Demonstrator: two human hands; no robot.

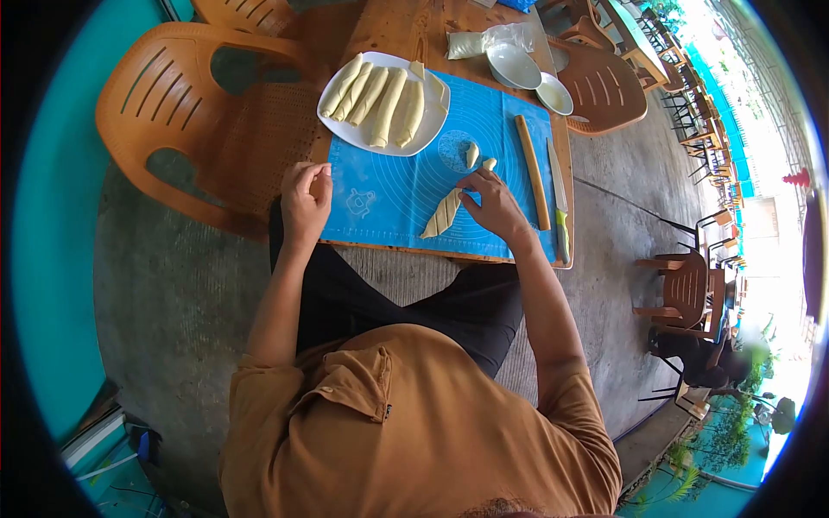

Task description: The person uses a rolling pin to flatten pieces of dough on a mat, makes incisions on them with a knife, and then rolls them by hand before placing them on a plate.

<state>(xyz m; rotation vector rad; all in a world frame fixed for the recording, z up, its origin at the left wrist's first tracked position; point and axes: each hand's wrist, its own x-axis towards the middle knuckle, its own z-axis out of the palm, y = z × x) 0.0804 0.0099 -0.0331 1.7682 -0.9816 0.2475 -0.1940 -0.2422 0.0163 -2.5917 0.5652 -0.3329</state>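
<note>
Above the near left edge of the blue baking mat [380, 186], my left hand [307, 203] is closed with its fingers curled; nothing shows in it. My right hand [496, 203] reaches over the mat, thumb and fingers closed at the upper end of a pale dough roll [443, 213] cut crosswise into slanted slices. It seems to pinch one slice there, mostly hidden by the fingers. Just beyond the fingertips lie two small dough pieces [472, 155]. A white plate [347, 131] at the mat's far left holds several whole dough rolls [390, 108].
To the right lie a wooden rolling pin [533, 173] and a knife [558, 194] with a green and white handle. Behind them stand a white bowl [514, 66], a smaller bowl [554, 93] and a plastic bag [488, 41]. Orange chairs [224, 129] flank the wooden table [401, 28].
</note>
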